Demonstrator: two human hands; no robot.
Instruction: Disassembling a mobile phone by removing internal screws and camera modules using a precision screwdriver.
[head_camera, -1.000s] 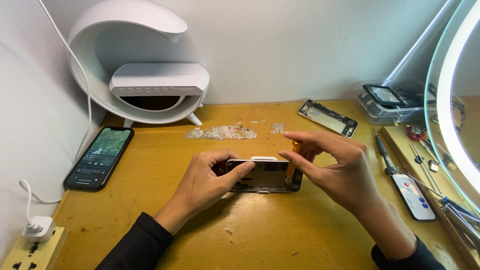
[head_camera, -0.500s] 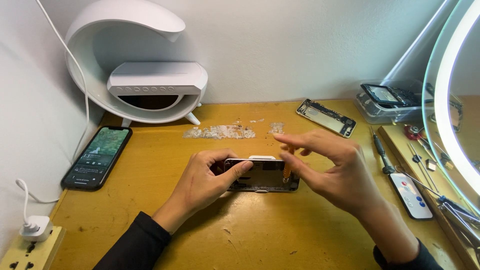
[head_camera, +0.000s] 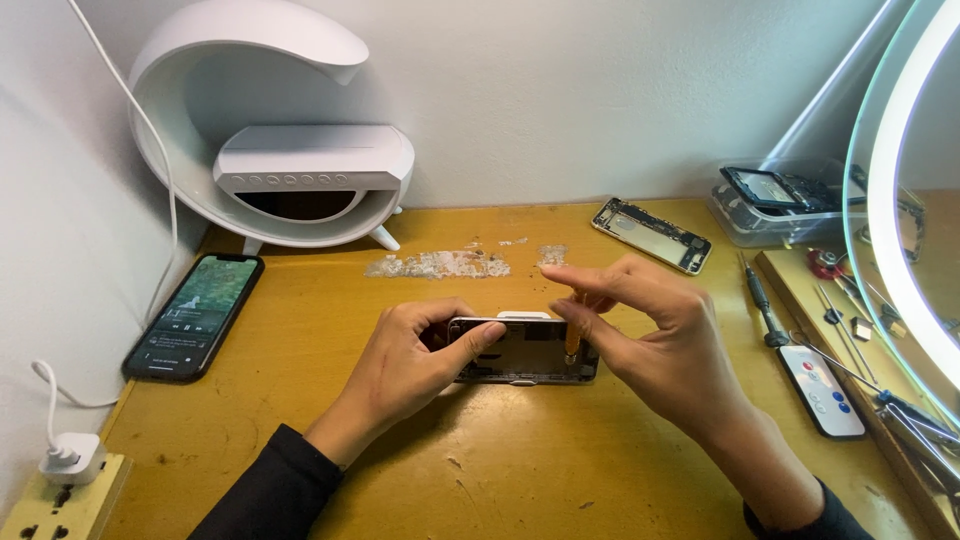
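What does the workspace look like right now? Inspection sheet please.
Surface: yellow wooden desk, scuffed patch near back.
Job's things: opened phone at centre; orange pry tool upright on its right end.
Clutter: phone chassis, plastic tray, screwdriver, small remote, lit phone.
Grip: left hand steadies the opened phone; right hand pinches the tool.
Cables: white cable, charger.
Surroundings: white lamp, ring light.
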